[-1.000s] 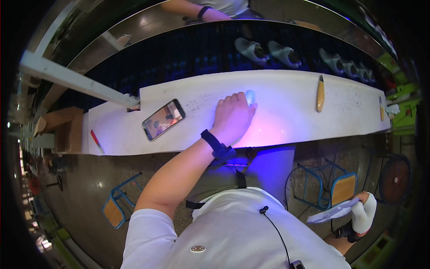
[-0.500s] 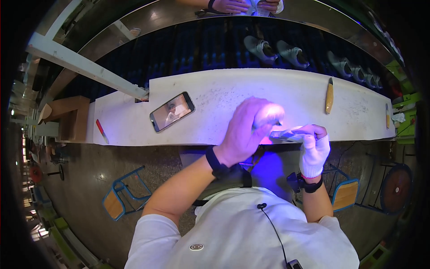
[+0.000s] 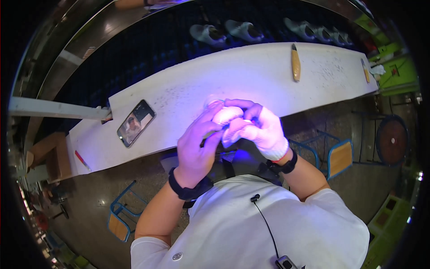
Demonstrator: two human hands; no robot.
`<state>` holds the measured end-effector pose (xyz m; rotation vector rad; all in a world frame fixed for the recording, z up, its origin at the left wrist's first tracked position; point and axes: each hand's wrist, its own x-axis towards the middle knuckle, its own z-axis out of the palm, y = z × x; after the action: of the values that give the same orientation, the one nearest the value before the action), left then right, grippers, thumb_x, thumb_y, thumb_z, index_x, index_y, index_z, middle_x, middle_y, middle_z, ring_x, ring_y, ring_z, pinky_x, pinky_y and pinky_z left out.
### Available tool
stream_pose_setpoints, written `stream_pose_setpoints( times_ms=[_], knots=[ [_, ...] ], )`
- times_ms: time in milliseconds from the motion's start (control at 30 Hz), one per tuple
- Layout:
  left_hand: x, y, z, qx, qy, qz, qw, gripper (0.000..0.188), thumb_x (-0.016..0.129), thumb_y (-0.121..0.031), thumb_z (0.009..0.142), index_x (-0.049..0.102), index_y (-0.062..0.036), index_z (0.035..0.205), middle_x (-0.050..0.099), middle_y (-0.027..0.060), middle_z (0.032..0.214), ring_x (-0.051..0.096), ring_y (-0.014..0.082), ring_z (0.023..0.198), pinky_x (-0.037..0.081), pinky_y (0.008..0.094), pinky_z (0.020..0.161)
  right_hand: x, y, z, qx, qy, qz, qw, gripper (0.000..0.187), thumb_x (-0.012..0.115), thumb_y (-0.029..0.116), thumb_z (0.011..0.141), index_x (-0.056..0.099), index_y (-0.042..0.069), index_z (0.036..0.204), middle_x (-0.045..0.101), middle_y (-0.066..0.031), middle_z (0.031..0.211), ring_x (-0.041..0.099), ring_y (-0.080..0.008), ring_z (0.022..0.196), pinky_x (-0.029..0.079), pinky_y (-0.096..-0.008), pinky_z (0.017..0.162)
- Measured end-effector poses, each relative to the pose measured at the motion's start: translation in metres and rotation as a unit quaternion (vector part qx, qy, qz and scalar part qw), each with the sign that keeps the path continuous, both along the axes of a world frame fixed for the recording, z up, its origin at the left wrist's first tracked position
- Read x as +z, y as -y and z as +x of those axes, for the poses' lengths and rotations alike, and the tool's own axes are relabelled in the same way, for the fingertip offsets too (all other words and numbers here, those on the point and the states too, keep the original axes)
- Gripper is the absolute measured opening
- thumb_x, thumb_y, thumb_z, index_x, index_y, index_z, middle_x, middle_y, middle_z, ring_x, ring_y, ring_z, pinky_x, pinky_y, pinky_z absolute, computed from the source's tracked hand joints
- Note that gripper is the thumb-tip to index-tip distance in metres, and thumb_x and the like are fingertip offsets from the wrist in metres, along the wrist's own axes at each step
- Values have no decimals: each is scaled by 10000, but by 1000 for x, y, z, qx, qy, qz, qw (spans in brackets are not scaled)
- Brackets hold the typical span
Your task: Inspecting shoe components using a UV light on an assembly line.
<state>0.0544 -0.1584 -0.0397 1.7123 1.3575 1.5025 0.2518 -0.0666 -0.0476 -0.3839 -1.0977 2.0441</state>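
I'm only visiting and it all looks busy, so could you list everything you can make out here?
Table: one, white, across the middle.
Phone: one, dark-edged, table's left half.
Pen-like stick: one, red and white, table's left end.
Tools: two, yellowish, table's right half.
Pale item: one, whitish, centre; kind unclear.
Shoes: at least five, greyish, beyond the table.
Box: one, brown, far left.
Post: one, white, left.
Stools: two, blue and wooden, lower left and right.
Round thing: one, reddish-brown, far right.
Shirt: one, white, bottom.
Wristbands: two, black, both wrists.
Left hand: one, bare, centre.
Right hand: one, white-gloved, centre.
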Motion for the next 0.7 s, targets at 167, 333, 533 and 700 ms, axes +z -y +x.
stream_pose_setpoints(
  times_ms=[167, 333, 533, 700],
  knots=[
    [-2, 17, 12, 26, -2, -30, 999, 152, 575, -17, 1066, 575, 16, 1214, 627, 318, 1427, 660, 241, 1208, 500, 371, 1049, -4, 10, -4, -42, -2, 82, 996, 193, 800, 9, 888, 616, 14, 945, 557, -254, 1503, 543, -341, 1407, 476, -478, 1123],
    [-12, 23, 20, 24, 77, -17, 997, 270, 640, -172, 1066, 579, 34, 1229, 607, 351, 1436, 619, 400, 1355, 485, 423, 1103, 14, 25, -6, -72, 51, 25, 996, 218, 809, -27, 870, 606, 6, 945, 577, -237, 1483, 691, -277, 1189, 603, -380, 914],
    [-17, 36, 52, 62, 189, -55, 978, 404, 802, -72, 952, 482, -5, 1191, 541, 359, 1507, 520, 395, 1451, 381, 458, 1202, 1, 28, -3, -111, 131, 131, 976, 265, 817, 67, 904, 582, 12, 1012, 610, -303, 1424, 616, -377, 1327, 526, -505, 1087],
    [-23, 33, 51, 39, 197, -29, 979, 351, 725, 12, 983, 463, -49, 1209, 446, 356, 1585, 451, 350, 1485, 380, 445, 1189, -7, 29, -1, -123, 120, 150, 974, 299, 847, 57, 867, 584, 27, 1007, 640, -290, 1387, 593, -397, 1357, 485, -528, 1126]
  ],
)
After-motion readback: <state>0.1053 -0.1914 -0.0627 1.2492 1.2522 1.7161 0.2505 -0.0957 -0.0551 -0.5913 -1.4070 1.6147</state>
